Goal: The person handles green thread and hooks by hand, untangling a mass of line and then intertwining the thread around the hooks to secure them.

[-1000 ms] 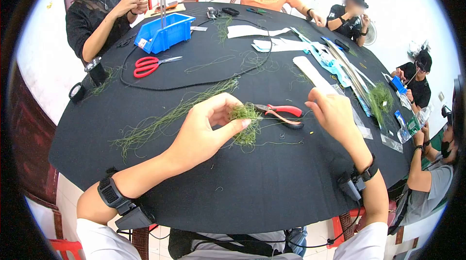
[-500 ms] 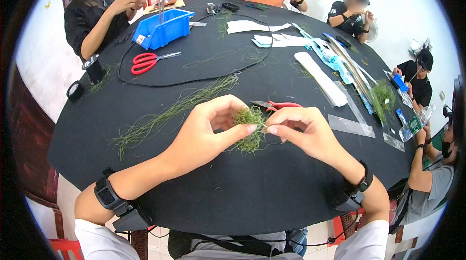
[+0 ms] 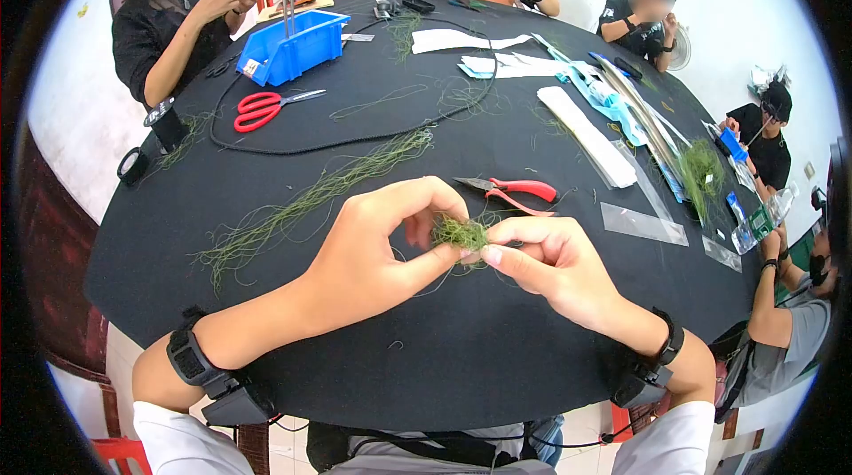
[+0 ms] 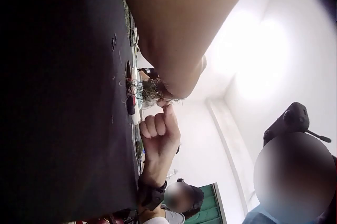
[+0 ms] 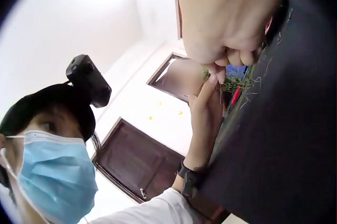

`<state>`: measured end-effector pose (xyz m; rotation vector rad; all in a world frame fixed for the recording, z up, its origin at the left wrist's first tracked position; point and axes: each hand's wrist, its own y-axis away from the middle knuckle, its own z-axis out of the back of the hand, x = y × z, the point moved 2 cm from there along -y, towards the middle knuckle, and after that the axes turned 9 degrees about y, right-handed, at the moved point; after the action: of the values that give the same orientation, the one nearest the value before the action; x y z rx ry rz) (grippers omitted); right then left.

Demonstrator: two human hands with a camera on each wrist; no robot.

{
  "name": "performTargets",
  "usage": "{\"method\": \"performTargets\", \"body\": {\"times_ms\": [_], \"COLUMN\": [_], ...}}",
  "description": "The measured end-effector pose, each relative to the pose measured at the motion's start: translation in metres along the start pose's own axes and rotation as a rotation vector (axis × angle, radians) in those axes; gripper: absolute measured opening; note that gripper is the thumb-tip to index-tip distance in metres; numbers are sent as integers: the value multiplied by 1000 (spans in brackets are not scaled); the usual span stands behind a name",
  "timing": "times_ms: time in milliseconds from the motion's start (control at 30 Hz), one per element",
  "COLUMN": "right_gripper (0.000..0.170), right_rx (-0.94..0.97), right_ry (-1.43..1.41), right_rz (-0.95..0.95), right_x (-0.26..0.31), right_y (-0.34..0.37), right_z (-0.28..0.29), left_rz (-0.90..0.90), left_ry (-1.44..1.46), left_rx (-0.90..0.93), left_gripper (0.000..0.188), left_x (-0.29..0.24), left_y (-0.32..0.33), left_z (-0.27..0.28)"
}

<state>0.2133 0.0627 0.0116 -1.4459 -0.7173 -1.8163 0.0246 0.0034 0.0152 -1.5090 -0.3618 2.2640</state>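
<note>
A small tangled wad of green thread is held above the black table, between both hands. My left hand grips it from the left with curled fingers and thumb. From the right, my right hand pinches the wad's edge between thumb and forefinger, its thumb tip close to the left thumb. Loose ends of the wad stick out beside the fingers in the left wrist view. In the right wrist view the wad is partly hidden behind the right hand. Just beyond the hands lie red-handled pliers.
A long bundle of green strands lies left of the hands. Farther back are red scissors, a blue bin, a looped black cord and black tape rolls. White strips and clear plastic lie right. Several people sit around.
My right hand came in from the right, away from the wad, and now pinches its edge. The left hand kept its grip, and the wad looks more gathered between the fingers.
</note>
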Motion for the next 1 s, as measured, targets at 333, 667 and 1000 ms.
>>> {"method": "performTargets", "body": {"times_ms": [333,667,1000], "right_gripper": [16,14,15], "right_rx": [-131,-292,-272], "right_ry": [126,448,450], "right_rz": [80,281,382], "right_x": [-1,-5,-8], "right_y": [5,12,12], "right_z": [2,4,1], "left_rz": [-52,-243,-356], "left_ry": [235,82,-32], "left_rx": [54,54,49], "left_gripper": [21,25,34], "left_x": [1,1,-8], "left_y": [0,-2,-1], "left_z": [-1,1,-3]}}
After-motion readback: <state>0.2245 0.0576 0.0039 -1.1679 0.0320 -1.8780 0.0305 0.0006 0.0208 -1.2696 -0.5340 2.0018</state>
